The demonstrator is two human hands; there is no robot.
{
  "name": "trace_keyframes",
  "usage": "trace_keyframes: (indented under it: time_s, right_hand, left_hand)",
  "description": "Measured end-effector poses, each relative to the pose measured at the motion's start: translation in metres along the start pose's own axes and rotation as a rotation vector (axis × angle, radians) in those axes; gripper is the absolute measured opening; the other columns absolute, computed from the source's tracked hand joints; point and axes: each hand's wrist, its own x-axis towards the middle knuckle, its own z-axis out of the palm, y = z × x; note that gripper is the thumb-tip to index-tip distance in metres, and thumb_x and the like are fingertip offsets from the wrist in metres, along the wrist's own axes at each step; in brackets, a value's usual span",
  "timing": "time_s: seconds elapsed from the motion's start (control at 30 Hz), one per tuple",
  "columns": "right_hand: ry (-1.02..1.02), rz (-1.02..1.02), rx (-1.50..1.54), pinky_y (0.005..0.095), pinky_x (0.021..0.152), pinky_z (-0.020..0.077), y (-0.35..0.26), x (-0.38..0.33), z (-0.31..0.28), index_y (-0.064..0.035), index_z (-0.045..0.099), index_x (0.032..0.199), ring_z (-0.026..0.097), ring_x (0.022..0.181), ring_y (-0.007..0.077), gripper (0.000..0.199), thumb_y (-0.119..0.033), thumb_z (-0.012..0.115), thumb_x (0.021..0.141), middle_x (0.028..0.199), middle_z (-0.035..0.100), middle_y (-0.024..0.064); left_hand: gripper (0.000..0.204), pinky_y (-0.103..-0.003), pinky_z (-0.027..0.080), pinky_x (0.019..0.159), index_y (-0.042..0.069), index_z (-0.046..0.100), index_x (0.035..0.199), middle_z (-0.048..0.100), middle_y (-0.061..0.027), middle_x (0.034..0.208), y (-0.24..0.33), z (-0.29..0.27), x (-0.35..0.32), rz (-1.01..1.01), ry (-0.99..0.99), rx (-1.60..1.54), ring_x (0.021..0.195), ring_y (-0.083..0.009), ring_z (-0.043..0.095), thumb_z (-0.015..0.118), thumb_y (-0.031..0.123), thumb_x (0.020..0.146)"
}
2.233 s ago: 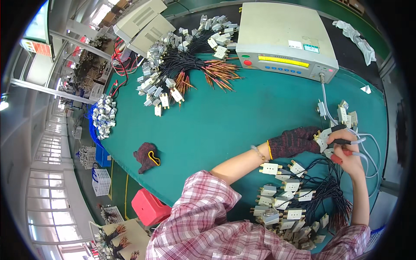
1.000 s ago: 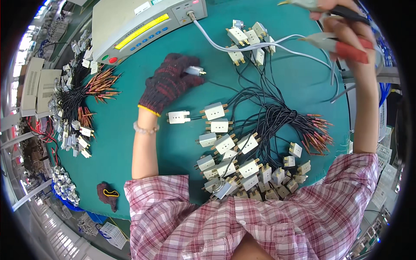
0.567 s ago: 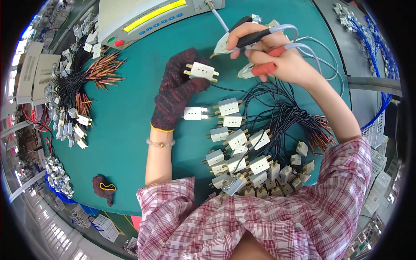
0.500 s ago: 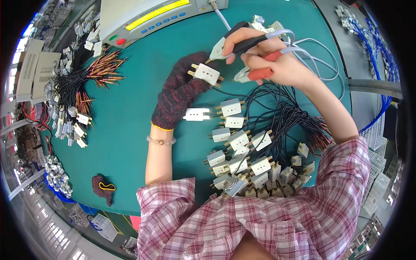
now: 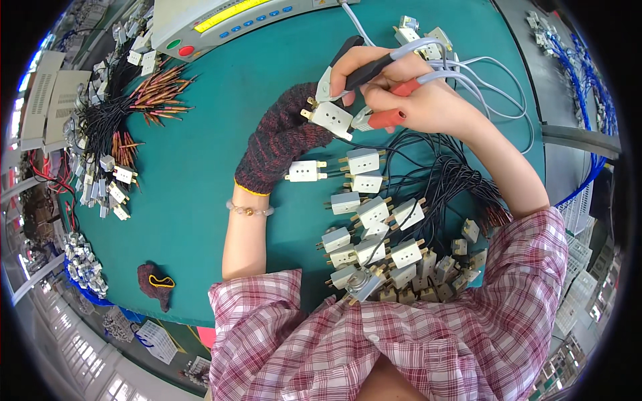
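Two hands at work over a green table [image 5: 200,174].
The gloved left hand [image 5: 284,134] holds a white connector [image 5: 331,117]; the right hand [image 5: 414,100] presses black and red probes [image 5: 384,119] to it.

Rough dark knitted cloth glove [image 5: 281,137] grips a matt white plastic connector [image 5: 331,117] with brass-coloured metal pins; glossy red plastic probe [image 5: 394,113] beside it, over a smooth matt teal table [image 5: 200,180].

I have only the one head view, worn on the person's head and looking steeply down and forward from close range onto the green worktable [image 5: 200,174], my fisheye lens bending its edges, with the plaid sleeves [image 5: 401,341] entering from below and the grey test instrument [image 5: 221,20] at the top.
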Motion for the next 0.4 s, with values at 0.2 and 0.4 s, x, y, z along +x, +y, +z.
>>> trace_keyframes:
  time_s: [0.2,0.4]
  right_hand:
    - [-0.047,0.119,-0.052,0.0205,0.05,0.0457,-0.015,-0.002,-0.005,-0.009,0.061,0.099,0.065,0.072,0.0122,0.022,-0.007,0.047,0.082,0.091,0.061,0.0057]
    - [-0.008,-0.138,-0.127,0.0231,0.068,0.0464,-0.007,-0.003,0.008,-0.0042,0.059,0.101,0.059,0.077,0.0147,0.029,0.002,0.047,0.075,0.086,0.06,0.0062]
  left_hand:
    - [0.05,-0.031,0.049,0.086,0.005,0.05,0.123,0.059,-0.006,0.111,0.005,0.004,-0.001,-0.053,0.018,-0.122,0.101,-0.0154,0.057,0.069,0.002,0.077]
    - [0.052,-0.032,0.046,0.09,0.006,0.049,0.124,0.058,-0.0056,0.114,0.001,-0.002,0.0,0.064,0.013,0.243,0.104,-0.0159,0.055,0.071,0.006,0.077]
